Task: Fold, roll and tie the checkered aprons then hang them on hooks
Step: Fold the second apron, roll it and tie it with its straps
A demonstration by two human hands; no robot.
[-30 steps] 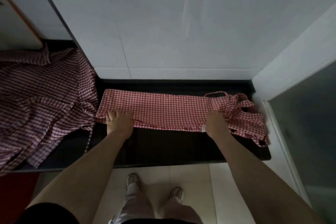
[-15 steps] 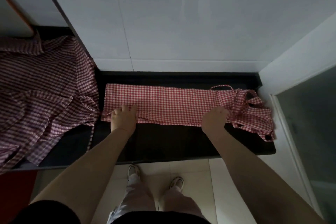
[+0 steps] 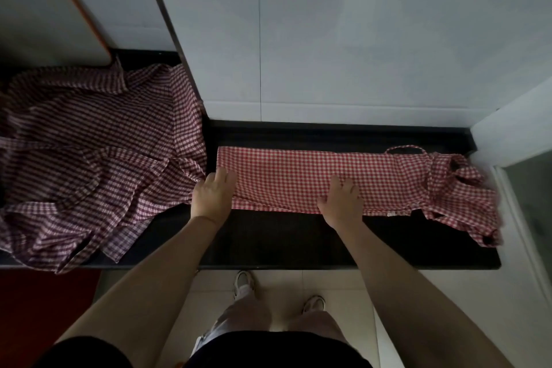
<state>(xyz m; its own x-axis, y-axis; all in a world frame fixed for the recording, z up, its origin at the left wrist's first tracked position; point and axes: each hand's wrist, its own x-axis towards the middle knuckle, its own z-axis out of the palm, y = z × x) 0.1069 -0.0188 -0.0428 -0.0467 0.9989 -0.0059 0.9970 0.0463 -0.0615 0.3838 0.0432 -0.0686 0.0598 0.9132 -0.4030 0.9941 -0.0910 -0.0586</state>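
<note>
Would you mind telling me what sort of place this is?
Probably a home kitchen or utility corner: a dark stone counter against a white tiled wall, a tiled floor, and checkered aprons laid out for folding.

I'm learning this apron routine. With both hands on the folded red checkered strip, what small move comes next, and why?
Probably begin rolling from the left end. The folded apron already lies as a long flat strip on the black counter, its ties bunched at the right end. The left hand rests on the left end and the right hand presses mid-strip, so rolling toward the ties leaves them free for tying.
</note>
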